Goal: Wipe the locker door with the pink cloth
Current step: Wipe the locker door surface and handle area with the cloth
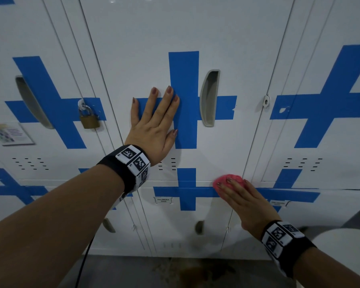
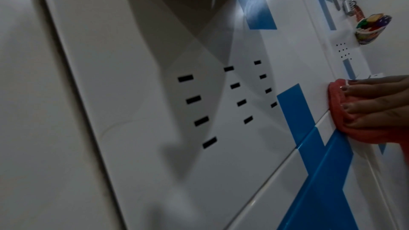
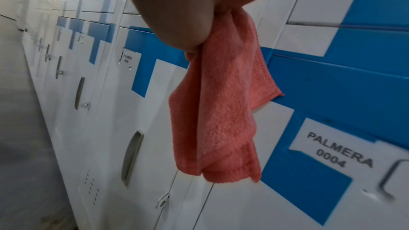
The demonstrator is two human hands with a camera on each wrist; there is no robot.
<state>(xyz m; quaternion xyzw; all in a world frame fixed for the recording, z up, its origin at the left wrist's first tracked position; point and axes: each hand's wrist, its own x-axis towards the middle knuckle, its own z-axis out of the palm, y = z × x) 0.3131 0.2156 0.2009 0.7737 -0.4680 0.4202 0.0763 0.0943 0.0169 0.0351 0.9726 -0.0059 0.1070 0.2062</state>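
Observation:
The white locker door (image 1: 143, 48) carries a blue cross of tape and fills the middle of the head view. My left hand (image 1: 156, 119) lies flat on it with straight, spread fingers, just left of the grey recessed handle (image 1: 209, 98). The pink cloth (image 1: 227, 179) is bunched at the door's lower right corner, where my right hand (image 1: 243, 200) presses it to the metal. In the left wrist view the fingers (image 2: 376, 100) lie over the cloth (image 2: 336, 104). The right wrist view shows the cloth (image 3: 221, 111) hanging down, pinched under the hand (image 3: 188, 6).
A brass padlock (image 1: 89, 119) hangs on the locker to the left. Vent slots (image 2: 199, 100) sit below my left hand. A name label (image 1: 163, 200) marks the lower locker. A colourful pouch (image 2: 372, 29) hangs further along the row. Grey floor (image 1: 154, 271) runs below.

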